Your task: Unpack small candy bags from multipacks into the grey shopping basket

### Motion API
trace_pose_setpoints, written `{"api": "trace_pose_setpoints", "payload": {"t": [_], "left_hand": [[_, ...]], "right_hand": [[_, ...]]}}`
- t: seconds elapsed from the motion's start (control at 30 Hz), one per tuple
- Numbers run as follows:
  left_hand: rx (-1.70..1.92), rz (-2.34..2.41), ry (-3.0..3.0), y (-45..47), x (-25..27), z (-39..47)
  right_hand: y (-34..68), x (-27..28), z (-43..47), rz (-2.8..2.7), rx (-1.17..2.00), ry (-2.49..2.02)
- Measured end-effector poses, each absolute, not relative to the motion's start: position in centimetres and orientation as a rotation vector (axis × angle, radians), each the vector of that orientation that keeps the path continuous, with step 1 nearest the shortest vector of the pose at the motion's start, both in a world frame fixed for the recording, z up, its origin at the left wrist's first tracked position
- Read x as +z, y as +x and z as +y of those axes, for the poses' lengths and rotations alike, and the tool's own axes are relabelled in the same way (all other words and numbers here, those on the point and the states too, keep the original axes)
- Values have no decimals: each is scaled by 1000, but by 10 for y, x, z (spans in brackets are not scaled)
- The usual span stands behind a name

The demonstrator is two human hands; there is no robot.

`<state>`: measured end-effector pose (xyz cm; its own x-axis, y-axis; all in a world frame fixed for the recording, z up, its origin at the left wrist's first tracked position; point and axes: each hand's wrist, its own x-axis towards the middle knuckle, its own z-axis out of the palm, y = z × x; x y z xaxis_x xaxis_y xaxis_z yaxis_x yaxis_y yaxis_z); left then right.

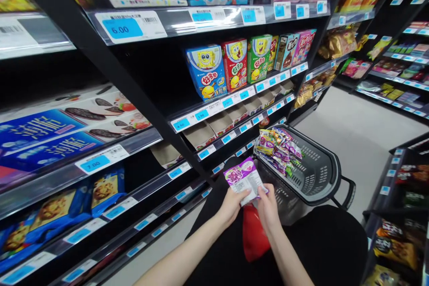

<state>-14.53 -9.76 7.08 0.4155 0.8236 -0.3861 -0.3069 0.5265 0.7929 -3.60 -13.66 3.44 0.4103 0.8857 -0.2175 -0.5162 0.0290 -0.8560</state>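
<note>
A small purple and white candy packet (244,179) is held between both hands in front of my lap, its printed back facing up. My left hand (232,205) grips its lower left edge, thumb on top. My right hand (266,203) pinches the lower right corner. Just beyond the packet stands a dark grey shopping basket (317,174), with several colourful candy packets (278,147) piled at its far left end. Something red (254,232) lies below my hands, between my forearms; I cannot tell what it is.
Shelves on the left carry blue, red and green snack boxes (236,62), wafer boxes (50,129) and blue cookie bags (60,210). The basket's handle (348,192) sticks out to the right. Another shelf with snack bags (393,246) stands close on the right. Grey floor (355,129) stretches beyond the basket.
</note>
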Motion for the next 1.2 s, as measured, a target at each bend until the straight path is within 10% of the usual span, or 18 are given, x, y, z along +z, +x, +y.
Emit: {"api": "trace_pose_setpoints", "payload": {"t": [0.27,0.6,1.2], "left_hand": [[322,732,763,-168,79,-99],[910,729,568,-156,74,-92],[908,843,1025,-164,72,-84]], "right_hand": [[21,50,-145,-697,1197,-1216],[-10,37,-147,-626,888,-1343],[24,52,-152,-924,935,-1344]]}}
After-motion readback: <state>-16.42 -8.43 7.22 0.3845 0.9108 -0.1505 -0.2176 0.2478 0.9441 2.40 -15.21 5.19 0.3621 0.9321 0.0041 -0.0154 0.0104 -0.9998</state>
